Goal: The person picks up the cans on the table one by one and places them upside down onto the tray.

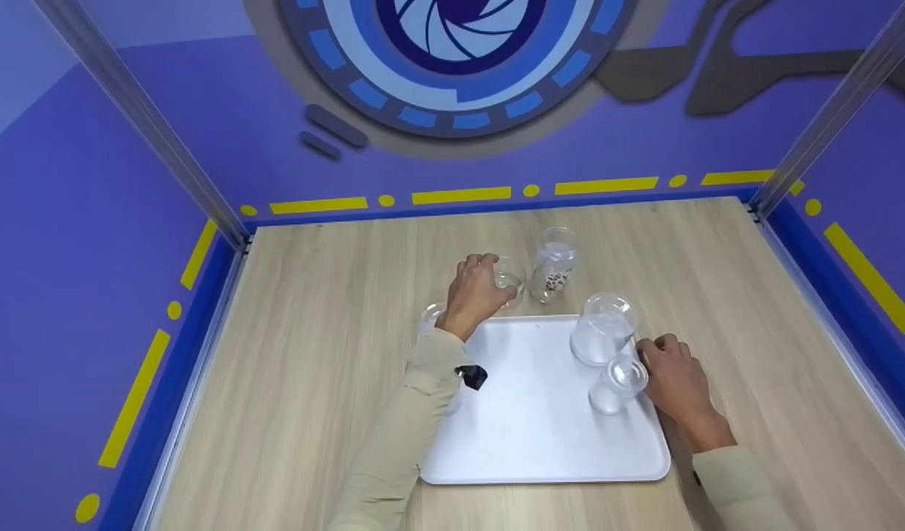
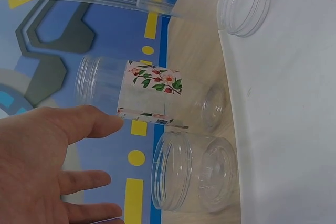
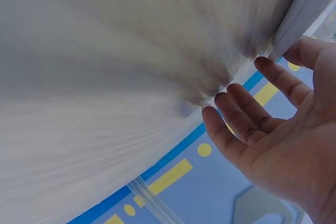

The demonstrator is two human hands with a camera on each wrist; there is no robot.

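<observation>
My left hand (image 1: 476, 291) is beyond the far edge of a white tray (image 1: 541, 435), beside a short clear jar (image 1: 511, 274). In the left wrist view its fingers are spread and straight, the thumb near a tall clear jar (image 2: 105, 82) with a flower-print label. Right of the short jar in the head view, that tall jar (image 1: 557, 254) stands on the table. By the tray's right edge, my right hand (image 1: 673, 376) has loosely bent fingers (image 3: 226, 135) whose tips meet the tabletop, with the thumb against the tray's side.
A wide clear jar (image 1: 603, 328) and a smaller one (image 1: 614, 387) stand at the tray's right side. Another clear jar (image 1: 430, 316) is partly hidden by the left forearm. Purple panels (image 1: 172, 147) enclose the wooden table (image 1: 312, 310) at the back and sides.
</observation>
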